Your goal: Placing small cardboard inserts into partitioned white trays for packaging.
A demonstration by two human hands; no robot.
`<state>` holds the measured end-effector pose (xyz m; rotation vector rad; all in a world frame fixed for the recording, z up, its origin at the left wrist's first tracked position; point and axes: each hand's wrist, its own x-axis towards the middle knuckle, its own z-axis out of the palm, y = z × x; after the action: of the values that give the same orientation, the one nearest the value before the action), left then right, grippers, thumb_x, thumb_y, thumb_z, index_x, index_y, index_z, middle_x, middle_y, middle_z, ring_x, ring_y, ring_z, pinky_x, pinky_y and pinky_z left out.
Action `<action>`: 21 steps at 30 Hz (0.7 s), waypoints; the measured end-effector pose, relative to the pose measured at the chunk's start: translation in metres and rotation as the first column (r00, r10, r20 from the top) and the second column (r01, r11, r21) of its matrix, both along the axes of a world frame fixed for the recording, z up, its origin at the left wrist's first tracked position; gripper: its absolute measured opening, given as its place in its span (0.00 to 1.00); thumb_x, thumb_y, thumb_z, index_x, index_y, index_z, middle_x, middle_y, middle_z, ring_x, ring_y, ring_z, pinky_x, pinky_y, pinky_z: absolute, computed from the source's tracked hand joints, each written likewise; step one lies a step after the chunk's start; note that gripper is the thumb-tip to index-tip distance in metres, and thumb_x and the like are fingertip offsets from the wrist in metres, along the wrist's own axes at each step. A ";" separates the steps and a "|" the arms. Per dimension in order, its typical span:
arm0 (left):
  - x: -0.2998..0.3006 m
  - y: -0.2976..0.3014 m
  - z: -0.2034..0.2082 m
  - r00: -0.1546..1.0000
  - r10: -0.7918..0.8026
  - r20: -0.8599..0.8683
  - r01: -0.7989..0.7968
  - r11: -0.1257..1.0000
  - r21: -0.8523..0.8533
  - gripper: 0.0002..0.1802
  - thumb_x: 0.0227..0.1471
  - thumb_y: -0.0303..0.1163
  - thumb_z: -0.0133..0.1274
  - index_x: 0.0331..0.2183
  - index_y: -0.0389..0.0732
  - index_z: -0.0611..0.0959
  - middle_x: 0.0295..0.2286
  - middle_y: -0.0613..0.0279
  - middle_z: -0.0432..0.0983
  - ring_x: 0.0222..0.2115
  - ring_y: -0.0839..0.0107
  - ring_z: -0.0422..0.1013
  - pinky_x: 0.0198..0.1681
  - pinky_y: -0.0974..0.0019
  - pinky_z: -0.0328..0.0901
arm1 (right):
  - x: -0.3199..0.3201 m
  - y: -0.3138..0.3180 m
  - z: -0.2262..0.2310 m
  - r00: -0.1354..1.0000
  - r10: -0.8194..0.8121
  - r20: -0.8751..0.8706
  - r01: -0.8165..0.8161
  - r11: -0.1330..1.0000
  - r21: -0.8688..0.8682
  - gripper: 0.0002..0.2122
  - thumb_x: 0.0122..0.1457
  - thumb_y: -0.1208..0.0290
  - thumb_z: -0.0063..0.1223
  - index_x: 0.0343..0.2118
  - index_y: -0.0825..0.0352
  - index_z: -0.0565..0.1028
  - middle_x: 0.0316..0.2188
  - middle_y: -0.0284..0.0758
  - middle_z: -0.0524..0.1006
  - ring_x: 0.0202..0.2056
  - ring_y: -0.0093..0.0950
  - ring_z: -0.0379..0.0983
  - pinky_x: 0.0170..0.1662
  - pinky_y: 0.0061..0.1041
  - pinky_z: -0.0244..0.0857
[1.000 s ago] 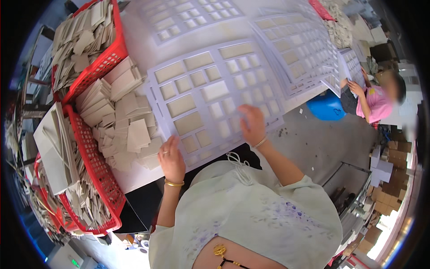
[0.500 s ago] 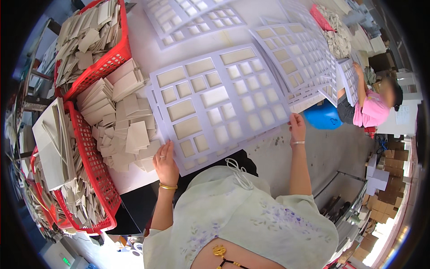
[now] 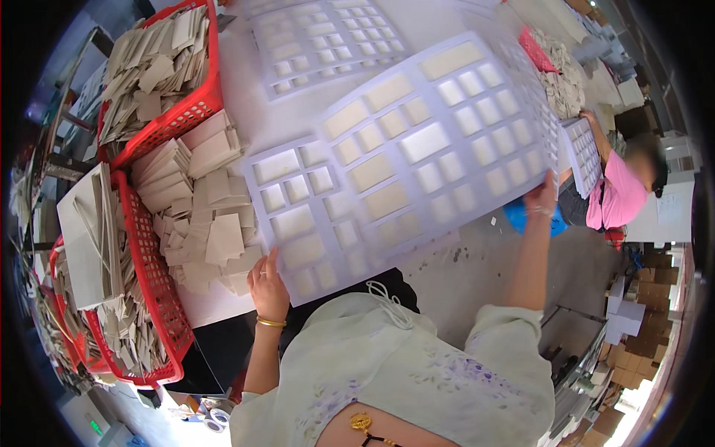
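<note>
A large white sheet with many rectangular windows cut in it (image 3: 408, 154) is slanted over the table. My right hand (image 3: 541, 200) is closed on its near right corner and is somewhat blurred. Under it, partly covered, lies another white window-cut sheet (image 3: 262, 201). My left hand (image 3: 268, 289) is closed at the near left edge of this lower sheet, its fingers bent over the border. Loose grey-beige card pieces (image 3: 226, 237) lie in a pile just left of the sheets.
More window-cut sheets (image 3: 331, 45) lie at the far side of the table. Red plastic baskets (image 3: 153, 276) full of card pieces stand along the left. At the right, a person in a pink top (image 3: 624, 190) holds a similar sheet. A blue object (image 3: 562, 226) is below the table edge.
My right hand has drawn the upper sheet to the right, uncovering the left part of the sheet beneath. My left hand has stayed near the same corner, shifting slightly.
</note>
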<state>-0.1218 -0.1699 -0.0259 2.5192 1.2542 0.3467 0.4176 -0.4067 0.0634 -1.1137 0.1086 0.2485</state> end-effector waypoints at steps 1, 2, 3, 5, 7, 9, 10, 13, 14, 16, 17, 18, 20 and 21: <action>-0.001 -0.001 0.000 1.000 0.005 -0.001 -0.005 1.000 -0.004 0.30 0.45 0.18 0.45 0.53 0.44 0.67 0.33 0.55 0.76 0.47 0.61 0.65 0.51 0.54 0.55 | 0.030 -0.010 0.014 0.996 -0.015 0.083 0.020 0.998 -0.064 0.15 0.61 0.65 0.44 0.47 0.67 0.67 0.44 0.37 0.73 0.46 0.32 0.71 0.49 0.35 0.66; 0.000 -0.001 -0.001 1.000 0.011 0.000 -0.011 1.000 -0.003 0.30 0.45 0.18 0.45 0.53 0.44 0.67 0.33 0.55 0.76 0.47 0.61 0.65 0.51 0.54 0.55 | 0.072 -0.031 0.021 0.992 -0.048 0.117 0.063 0.990 -0.127 0.16 0.61 0.63 0.43 0.47 0.68 0.67 0.44 0.37 0.73 0.46 0.32 0.71 0.49 0.34 0.67; 0.003 0.001 -0.001 1.000 -0.001 0.004 0.001 1.000 -0.020 0.30 0.45 0.18 0.45 0.53 0.44 0.67 0.33 0.55 0.75 0.47 0.60 0.65 0.51 0.54 0.56 | 0.124 -0.060 0.027 0.987 -0.047 0.153 0.065 0.991 -0.117 0.15 0.61 0.63 0.42 0.46 0.68 0.68 0.44 0.37 0.73 0.44 0.32 0.72 0.47 0.34 0.68; 0.005 0.001 0.001 1.000 0.003 0.002 -0.003 0.999 -0.035 0.30 0.45 0.18 0.45 0.53 0.44 0.67 0.34 0.55 0.75 0.47 0.60 0.65 0.51 0.54 0.56 | 0.189 -0.083 0.048 0.946 -0.114 0.305 0.159 0.979 -0.125 0.17 0.59 0.63 0.44 0.47 0.69 0.68 0.43 0.38 0.74 0.43 0.32 0.72 0.46 0.33 0.67; 0.004 0.000 0.004 1.000 0.024 0.010 -0.024 0.999 -0.042 0.29 0.46 0.18 0.44 0.52 0.43 0.67 0.33 0.53 0.75 0.47 0.59 0.65 0.51 0.54 0.56 | 0.188 -0.055 0.083 0.914 -0.307 0.265 0.390 0.846 -0.364 0.20 0.56 0.63 0.50 0.47 0.71 0.68 0.43 0.41 0.73 0.42 0.34 0.72 0.45 0.30 0.66; 0.004 0.001 0.002 0.999 0.023 0.033 -0.021 0.999 -0.050 0.28 0.46 0.19 0.44 0.52 0.43 0.67 0.33 0.53 0.75 0.47 0.59 0.65 0.51 0.54 0.56 | 0.206 -0.056 0.075 0.797 -0.209 0.567 0.545 0.654 -0.525 0.21 0.54 0.62 0.52 0.47 0.72 0.68 0.44 0.42 0.73 0.42 0.34 0.72 0.45 0.29 0.65; 0.004 0.002 0.002 0.998 0.023 0.050 -0.020 0.998 -0.059 0.28 0.46 0.19 0.44 0.52 0.43 0.68 0.33 0.52 0.75 0.47 0.59 0.65 0.50 0.55 0.56 | 0.215 -0.054 0.068 0.630 -0.009 0.776 0.710 0.412 -0.571 0.23 0.53 0.62 0.55 0.48 0.73 0.68 0.44 0.43 0.72 0.42 0.35 0.72 0.45 0.27 0.64; 0.003 0.004 0.000 0.999 0.008 0.040 -0.006 0.999 -0.049 0.27 0.47 0.20 0.44 0.51 0.43 0.68 0.34 0.53 0.74 0.46 0.60 0.65 0.50 0.56 0.57 | 0.243 -0.028 0.041 0.500 0.173 0.848 0.658 0.560 -0.503 0.22 0.52 0.63 0.57 0.45 0.73 0.69 0.43 0.43 0.73 0.41 0.32 0.72 0.45 0.26 0.64; 0.000 0.002 0.000 0.999 0.033 0.026 -0.032 0.999 -0.043 0.27 0.47 0.20 0.44 0.51 0.43 0.68 0.34 0.53 0.74 0.46 0.60 0.65 0.50 0.56 0.57 | 0.216 0.012 0.030 0.533 0.232 0.814 0.631 0.532 -0.565 0.21 0.52 0.63 0.56 0.44 0.73 0.70 0.41 0.42 0.73 0.40 0.30 0.72 0.45 0.25 0.64; -0.002 0.004 -0.003 0.999 0.018 0.038 -0.018 1.000 -0.013 0.27 0.45 0.19 0.44 0.51 0.43 0.69 0.36 0.53 0.74 0.45 0.60 0.66 0.49 0.57 0.58 | 0.136 0.091 0.021 0.553 0.351 0.756 0.501 0.584 -0.638 0.17 0.53 0.65 0.55 0.42 0.70 0.71 0.39 0.38 0.74 0.40 0.27 0.72 0.45 0.24 0.64; -0.001 0.006 -0.004 0.999 0.034 0.033 -0.034 0.999 -0.003 0.27 0.45 0.19 0.44 0.51 0.43 0.69 0.36 0.53 0.74 0.45 0.60 0.66 0.49 0.57 0.58 | 0.111 0.118 0.020 0.530 0.415 0.740 0.388 0.657 -0.646 0.15 0.54 0.66 0.55 0.42 0.69 0.71 0.37 0.36 0.75 0.39 0.25 0.72 0.45 0.24 0.64; 0.000 0.007 -0.004 0.999 0.016 0.042 -0.016 1.000 0.011 0.28 0.44 0.19 0.44 0.50 0.43 0.70 0.36 0.53 0.74 0.44 0.60 0.66 0.49 0.57 0.58 | 0.089 0.147 0.018 0.526 0.419 0.740 0.364 0.676 -0.641 0.15 0.54 0.66 0.55 0.42 0.69 0.71 0.37 0.36 0.75 0.39 0.25 0.72 0.45 0.24 0.64; 0.001 0.008 -0.007 0.999 0.022 0.045 -0.023 0.999 0.037 0.28 0.42 0.19 0.44 0.49 0.43 0.70 0.36 0.54 0.74 0.43 0.60 0.66 0.49 0.57 0.59 | 0.046 0.201 0.015 0.446 0.620 0.645 0.115 0.675 -0.729 0.11 0.56 0.68 0.53 0.40 0.66 0.73 0.36 0.33 0.75 0.38 0.22 0.72 0.44 0.22 0.64; 0.003 0.008 -0.007 0.997 0.016 0.077 -0.018 0.999 0.028 0.28 0.41 0.19 0.44 0.49 0.43 0.70 0.36 0.54 0.74 0.43 0.59 0.67 0.48 0.56 0.59 | 0.021 0.231 0.017 0.343 0.672 0.656 0.100 0.668 -0.737 0.10 0.56 0.69 0.53 0.39 0.66 0.73 0.35 0.32 0.76 0.38 0.22 0.72 0.44 0.22 0.64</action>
<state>-0.1192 -0.1621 -0.0325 2.4949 1.2512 0.4639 0.4387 -0.1757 0.0801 -1.8980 -1.1836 -0.1318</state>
